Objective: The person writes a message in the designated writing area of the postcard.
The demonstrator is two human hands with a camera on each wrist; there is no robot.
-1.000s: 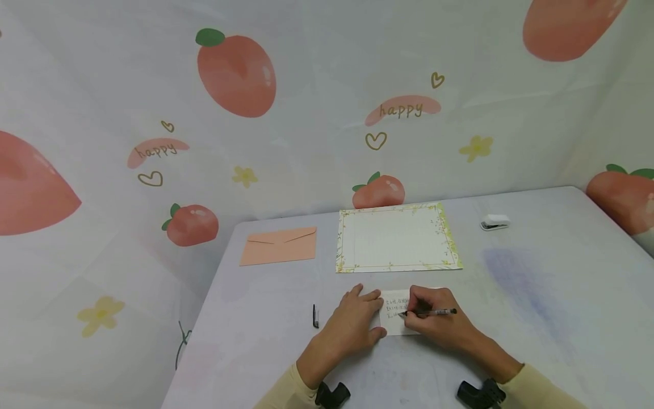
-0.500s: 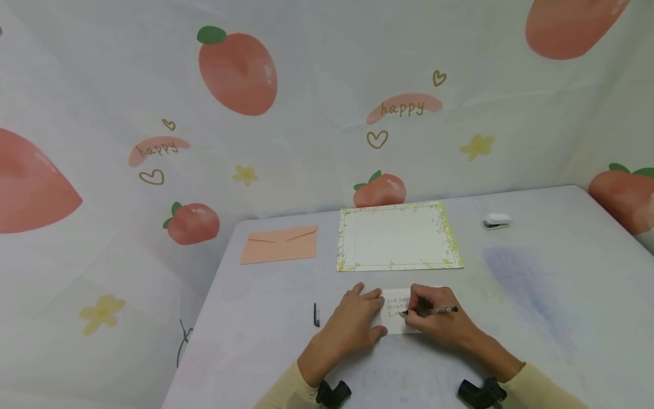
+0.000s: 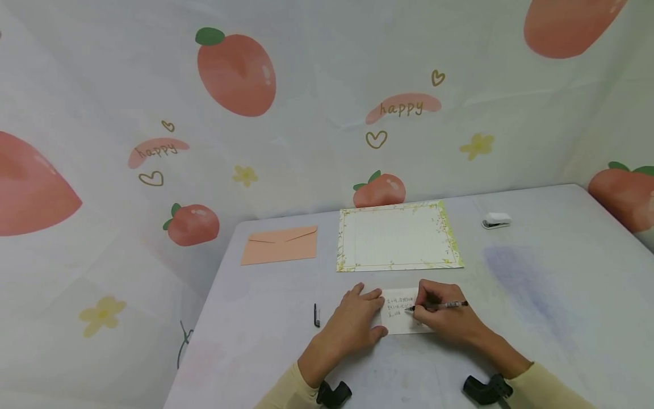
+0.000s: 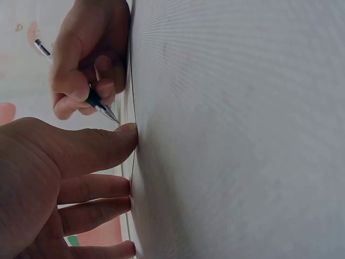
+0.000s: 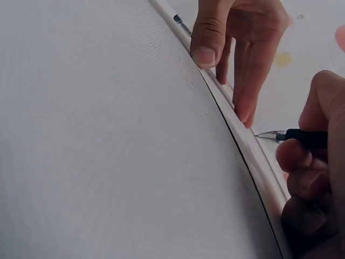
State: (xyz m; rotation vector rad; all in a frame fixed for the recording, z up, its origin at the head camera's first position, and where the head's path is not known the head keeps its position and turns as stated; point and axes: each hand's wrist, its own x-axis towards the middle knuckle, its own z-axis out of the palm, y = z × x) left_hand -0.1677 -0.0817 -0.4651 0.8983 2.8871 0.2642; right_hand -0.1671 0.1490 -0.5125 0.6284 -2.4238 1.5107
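The small card (image 3: 401,318) looks thin, light and apt to slide on the counter (image 3: 536,295); the left hand (image 3: 355,324) presses flat on its edge (fingers spread), the right hand (image 3: 444,318) pinches a pen (image 3: 441,305).

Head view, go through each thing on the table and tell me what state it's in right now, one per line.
Card: flat on table, partly written.
Pen: uncapped, tip at the card.
Right hand: grips the pen.
Left hand: flat, fingers straight, pressing the card's edge.
Cap: off the pen, lying left of the left hand.
Envelope: flap closed, lying flat.
Letter paper: flat, looks blank.
Stapler: closed, at the far right.
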